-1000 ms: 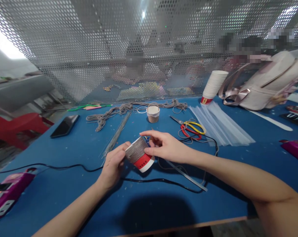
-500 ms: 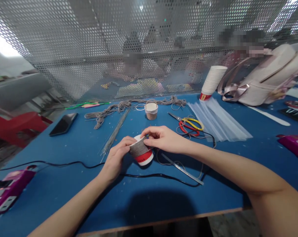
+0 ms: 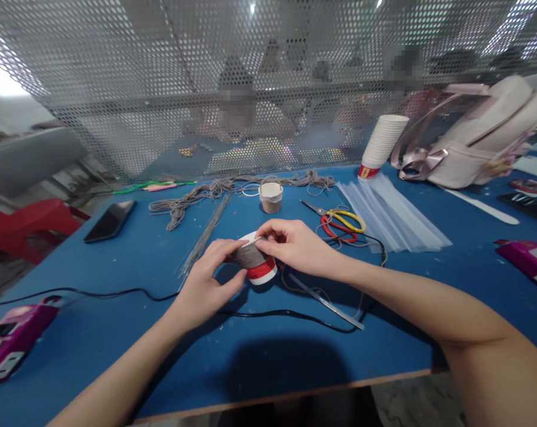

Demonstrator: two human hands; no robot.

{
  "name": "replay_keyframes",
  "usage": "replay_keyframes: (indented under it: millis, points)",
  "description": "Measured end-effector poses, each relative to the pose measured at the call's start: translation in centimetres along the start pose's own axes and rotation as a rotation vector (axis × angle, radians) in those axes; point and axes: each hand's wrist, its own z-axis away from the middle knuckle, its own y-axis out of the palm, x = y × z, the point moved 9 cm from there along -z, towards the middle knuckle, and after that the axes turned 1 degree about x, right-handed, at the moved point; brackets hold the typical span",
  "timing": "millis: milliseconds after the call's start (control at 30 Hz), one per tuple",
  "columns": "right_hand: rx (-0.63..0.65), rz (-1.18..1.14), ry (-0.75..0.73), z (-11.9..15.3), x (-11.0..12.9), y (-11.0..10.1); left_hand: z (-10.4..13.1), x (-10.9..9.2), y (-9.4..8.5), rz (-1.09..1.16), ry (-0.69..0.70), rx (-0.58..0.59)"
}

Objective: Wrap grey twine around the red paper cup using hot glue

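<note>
On the blue tabletop (image 3: 162, 367), the left hand (image 3: 206, 289) has its thumb spread wide from its fingers, the fingertips at the rim of a white paper cup with a red band (image 3: 262, 271) and the thumb tip by its lower side; whether it grips firmly cannot be told. The right hand (image 3: 297, 246) has thumb and forefinger nearly together, pinching the cup's rim; the other fingers are curled. The cup tilts between the hands, in front of the person, its upper part wrapped in grey cord (image 3: 249, 257).

A black cable (image 3: 290, 312) runs across the table on the near side of the cup, and a narrow clear plastic strip (image 3: 328, 302) lies to the right. A purple device (image 3: 22, 341) sits at far left.

Beyond the hands lie a black phone (image 3: 111, 221), a bundle of thin grey wires (image 3: 208, 231), scissors with one red and one yellow handle (image 3: 325, 213), and a fan of translucent plastic strips (image 3: 393, 216).

Farther off, a small brown cup with a white top (image 3: 271, 203) stands upright near loose grey cord hanks (image 3: 224, 187). A leaning stack of white paper cups (image 3: 384, 142) and a pale pink backpack (image 3: 468, 148) stand before a perforated metal screen (image 3: 162, 118).
</note>
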Motion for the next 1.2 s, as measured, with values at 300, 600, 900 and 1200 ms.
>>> replay_keyframes:
  millis: [300, 600, 900, 1200]
  points:
    - [-0.042, 0.136, -0.123, 0.7, 1.5, -0.6, 0.2, -0.2, -0.4, -0.063, 0.025, -0.030]
    - [-0.014, 0.773, -0.485, 2.8, 4.1, 1.7, 0.4, 0.6, -0.4, -0.015, -0.087, -0.047]
    - [-0.026, 0.723, -0.401, 2.4, 3.7, 1.6, 0.3, 0.4, 0.0, 0.031, -0.118, 0.013]
    - [-0.012, 0.691, -0.351, 2.5, 3.5, 1.5, 0.5, 1.1, -0.4, 0.075, -0.197, -0.099]
